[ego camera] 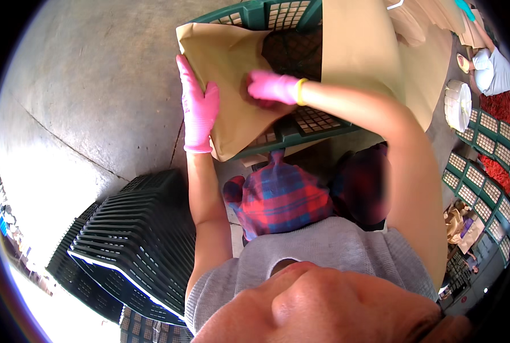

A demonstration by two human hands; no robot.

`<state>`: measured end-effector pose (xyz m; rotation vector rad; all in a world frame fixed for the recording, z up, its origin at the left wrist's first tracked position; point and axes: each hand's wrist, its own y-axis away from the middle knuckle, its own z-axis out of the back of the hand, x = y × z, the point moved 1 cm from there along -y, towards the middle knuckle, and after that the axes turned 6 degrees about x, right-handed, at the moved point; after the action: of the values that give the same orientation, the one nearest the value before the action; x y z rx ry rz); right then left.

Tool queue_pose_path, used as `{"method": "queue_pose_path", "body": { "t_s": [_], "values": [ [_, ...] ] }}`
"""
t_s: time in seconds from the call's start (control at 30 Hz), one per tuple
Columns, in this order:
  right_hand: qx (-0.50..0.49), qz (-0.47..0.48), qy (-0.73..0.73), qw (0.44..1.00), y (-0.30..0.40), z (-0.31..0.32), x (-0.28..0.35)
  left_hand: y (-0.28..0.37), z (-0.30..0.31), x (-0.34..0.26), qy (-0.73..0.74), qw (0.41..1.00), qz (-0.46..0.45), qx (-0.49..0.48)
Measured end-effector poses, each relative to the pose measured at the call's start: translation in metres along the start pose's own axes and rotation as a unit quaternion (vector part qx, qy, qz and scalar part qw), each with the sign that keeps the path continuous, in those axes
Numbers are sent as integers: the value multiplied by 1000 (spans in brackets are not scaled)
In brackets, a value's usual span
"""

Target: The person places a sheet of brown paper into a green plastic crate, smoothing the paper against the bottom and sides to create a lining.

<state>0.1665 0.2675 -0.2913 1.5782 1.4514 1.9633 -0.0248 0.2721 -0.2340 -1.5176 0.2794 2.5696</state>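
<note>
A green plastic crate [295,139] lies before me, with brown kraft paper [225,64] lining its left end and folded over the rim. My left hand [198,105], in a pink glove, is spread against the outer left edge of this paper, fingers pointing away from me. Over the middle of the same sheet is my right hand [274,88], pink-gloved with a yellow cuff, its fingers curled and blurred; whether it pinches the paper cannot be told. Bare crate mesh shows beyond it. Another wide brown paper sheet [358,47] covers the crate's right part.
Nested dark green crates [126,240] stand at my lower left. To the right are a white roll [458,105], lined crates [490,184], red produce [497,173] resembling chili peppers, and loose paper [469,233]. Another person [490,70] with a teal glove works at the upper right.
</note>
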Motion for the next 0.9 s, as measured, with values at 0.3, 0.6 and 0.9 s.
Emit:
{"method": "queue_pose_path", "body": {
  "t_s": [0.3,0.6,0.9],
  "values": [
    [-67,18,78,995,-89,16,52,3,6,7,38,999,-15,-1],
    [-73,304,277,909,121,45,74,18,5,9,-339,924,-114,-137],
    [-457,358,353,733,208,190,-129,-72,-181,-79,532,773,180,295]
  ]
}}
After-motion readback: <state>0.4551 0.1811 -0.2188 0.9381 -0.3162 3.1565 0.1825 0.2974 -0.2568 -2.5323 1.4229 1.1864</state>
